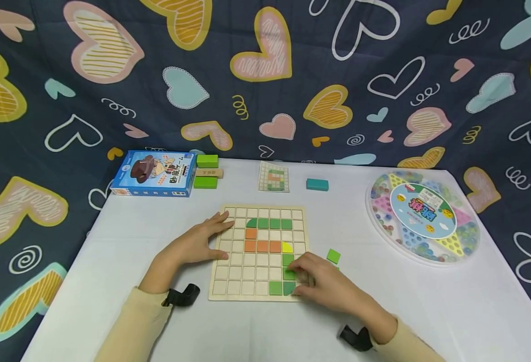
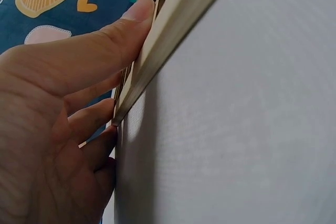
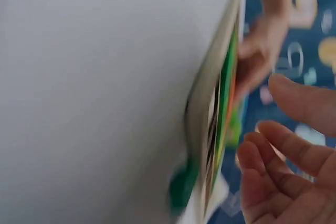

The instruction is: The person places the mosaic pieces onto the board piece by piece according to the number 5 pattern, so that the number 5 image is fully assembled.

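Note:
A wooden grid board [image 1: 237, 287] lies on the table, its cells partly filled with green, orange and yellow square tiles. At its left edge my left hand [image 1: 194, 245] rests with fingers spread; in the left wrist view the thumb [image 2: 118, 38] lies on the rim. Over the lower right corner hovers my right hand [image 1: 330, 284], by a green tile [image 1: 288, 274] in the right column. The right wrist view is blurred, but the right hand [image 3: 291, 166] has loosely bent fingers and nothing visible between thumb and fingertips. Beside it on the table lies a loose green tile [image 1: 333, 256].
A small pattern card [image 1: 274, 177] and a teal block [image 1: 317, 184] are behind the board. At back left sits a blue game box [image 1: 156, 173] beside green blocks [image 1: 207, 161] and a wooden piece [image 1: 209, 173]. A round marble game [image 1: 423, 216] is at right.

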Action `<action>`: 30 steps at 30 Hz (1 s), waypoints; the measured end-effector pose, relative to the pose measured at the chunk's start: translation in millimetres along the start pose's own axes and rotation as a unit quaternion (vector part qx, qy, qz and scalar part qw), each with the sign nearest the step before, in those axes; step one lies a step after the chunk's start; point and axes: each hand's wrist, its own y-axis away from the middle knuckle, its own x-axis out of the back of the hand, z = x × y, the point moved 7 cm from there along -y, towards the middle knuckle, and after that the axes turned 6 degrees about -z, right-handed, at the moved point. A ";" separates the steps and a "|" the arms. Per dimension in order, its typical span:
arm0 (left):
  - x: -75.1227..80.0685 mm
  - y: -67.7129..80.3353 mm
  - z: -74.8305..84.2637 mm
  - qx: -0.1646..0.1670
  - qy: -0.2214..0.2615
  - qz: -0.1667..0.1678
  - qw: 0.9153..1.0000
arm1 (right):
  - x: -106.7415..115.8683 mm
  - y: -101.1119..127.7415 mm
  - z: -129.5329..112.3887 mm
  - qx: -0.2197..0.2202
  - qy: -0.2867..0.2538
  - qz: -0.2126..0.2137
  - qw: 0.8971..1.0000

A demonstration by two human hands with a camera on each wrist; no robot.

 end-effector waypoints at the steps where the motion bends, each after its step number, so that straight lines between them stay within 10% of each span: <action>1: 0.2 0.0 0.3 -0.001 0.000 0.001 1.000 | 5.1 6.7 7.7 -0.010 -0.007 0.011 1.000; 15: -0.5 0.0 -0.3 0.002 0.007 0.003 1.000 | 25.8 46.8 73.9 -0.095 0.027 0.063 0.993; 23: -2.1 0.4 0.5 0.000 0.006 0.001 1.000 | 27.7 37.0 34.7 -0.039 0.012 0.097 0.994; 30: -1.7 -0.4 -0.9 0.003 0.005 0.002 1.000 | -3.8 1.8 -17.7 0.056 0.022 0.024 0.998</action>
